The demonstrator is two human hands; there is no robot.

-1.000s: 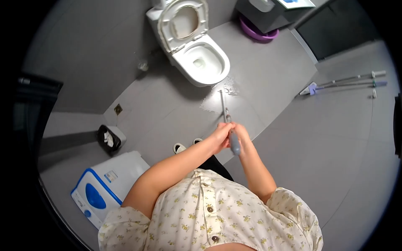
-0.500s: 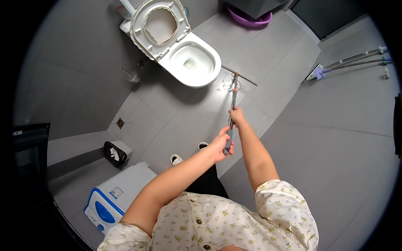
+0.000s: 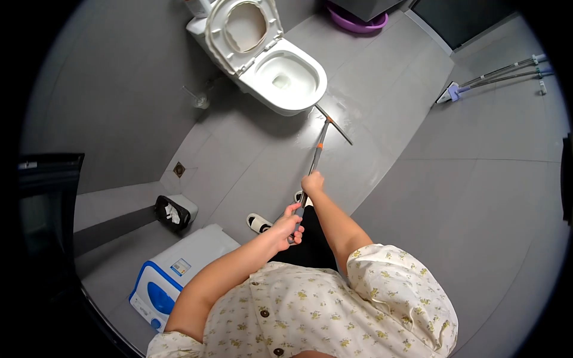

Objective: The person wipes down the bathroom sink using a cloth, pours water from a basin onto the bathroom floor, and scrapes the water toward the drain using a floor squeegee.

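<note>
A long-handled floor squeegee (image 3: 317, 154) runs from my body toward the toilet (image 3: 280, 110). My left hand (image 3: 286, 226) is closed around the grey grip at the near end of its handle. Farther along the pole, my right hand (image 3: 312, 181) is wrapped round the metal shaft. The blade (image 3: 341, 132) lies on the grey floor tiles just below and right of the toilet bowl's front, one end close to the bowl. Wet, shiny floor shows around and beyond the blade. The toilet's seat and lid stand raised.
A waste bin (image 3: 186, 206) with a black liner and a white-and-blue appliance (image 3: 203, 250) stand at left. Mops (image 3: 456, 92) lean by the right wall. A purple basin (image 3: 358, 25) sits at the back. A floor drain (image 3: 179, 169) lies left; my feet are below the toilet.
Both hands have drawn back toward my body and left with the squeegee. Its blade has slid nearer along the floor, and the wet patch looks more spread. One foot has shifted.
</note>
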